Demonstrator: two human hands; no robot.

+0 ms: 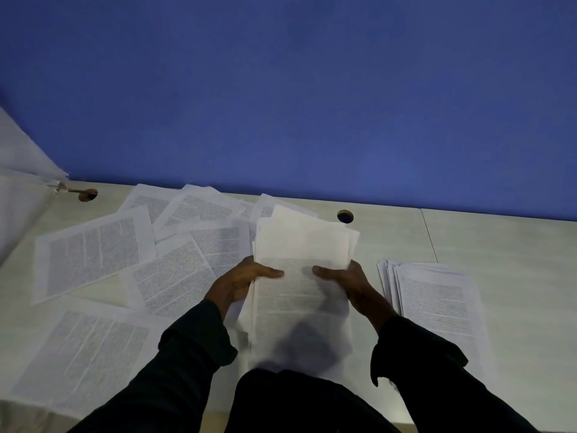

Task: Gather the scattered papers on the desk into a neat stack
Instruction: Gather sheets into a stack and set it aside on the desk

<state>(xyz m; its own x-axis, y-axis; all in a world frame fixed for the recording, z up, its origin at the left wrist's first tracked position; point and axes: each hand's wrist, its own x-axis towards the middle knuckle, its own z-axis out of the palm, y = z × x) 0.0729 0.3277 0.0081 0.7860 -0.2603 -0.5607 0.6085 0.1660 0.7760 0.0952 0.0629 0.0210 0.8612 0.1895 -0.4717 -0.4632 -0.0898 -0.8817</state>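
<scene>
Desk (499,239): left hand (242,281), right hand (348,278) clamp paper bundle (301,260) edges, thumbs on top

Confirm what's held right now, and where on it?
A bundle of printed papers, gripped by both long side edges near mid-height: left hand on its left edge, right hand on its right, thumbs over the top sheet.

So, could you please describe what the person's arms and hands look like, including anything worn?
Both arms wear long dark sleeves, nearly black, loose and rumpled, with the cuffs bunched at the wrists. The left sleeve and right sleeve match. The left hand and right hand are bare: no gloves, rings or watch visible.
</scene>
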